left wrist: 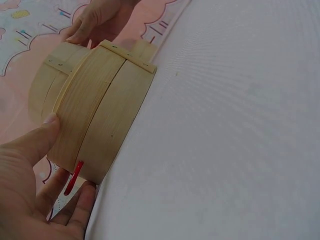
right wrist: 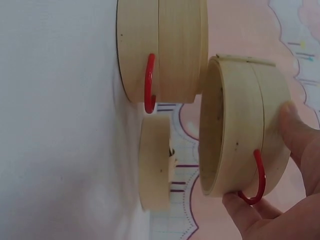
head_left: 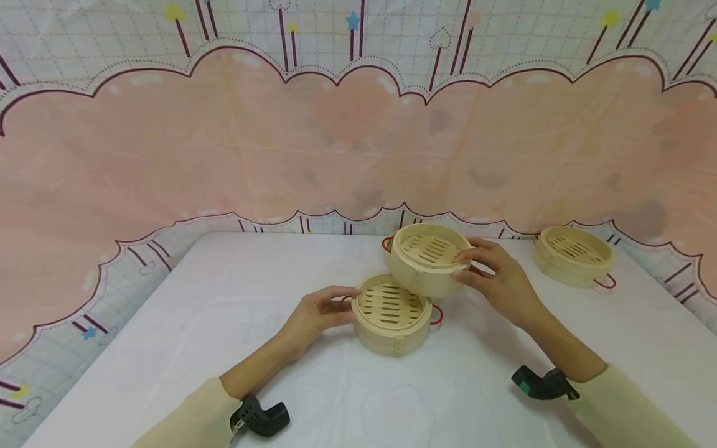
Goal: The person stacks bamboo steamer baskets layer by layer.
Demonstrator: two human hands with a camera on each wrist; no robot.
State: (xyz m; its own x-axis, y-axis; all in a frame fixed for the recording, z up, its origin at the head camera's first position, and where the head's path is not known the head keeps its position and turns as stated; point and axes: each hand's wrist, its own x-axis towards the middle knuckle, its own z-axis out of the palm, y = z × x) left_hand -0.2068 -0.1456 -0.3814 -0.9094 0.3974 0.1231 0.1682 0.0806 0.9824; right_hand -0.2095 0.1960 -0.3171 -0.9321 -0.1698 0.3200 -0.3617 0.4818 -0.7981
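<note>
a tabletop set-up, room type unclear: white table (head_left: pixel 336 398) before a pink, cloud-edged cloth backdrop (head_left: pixel 280 149)

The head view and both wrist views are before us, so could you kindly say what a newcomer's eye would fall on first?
Probably the raised bamboo steamer near the centre of the head view, which the right hand holds above the white table. Next might come the lower steamer in front of it, gripped at its side by the left hand, then the broad pink backdrop behind the table.
</note>
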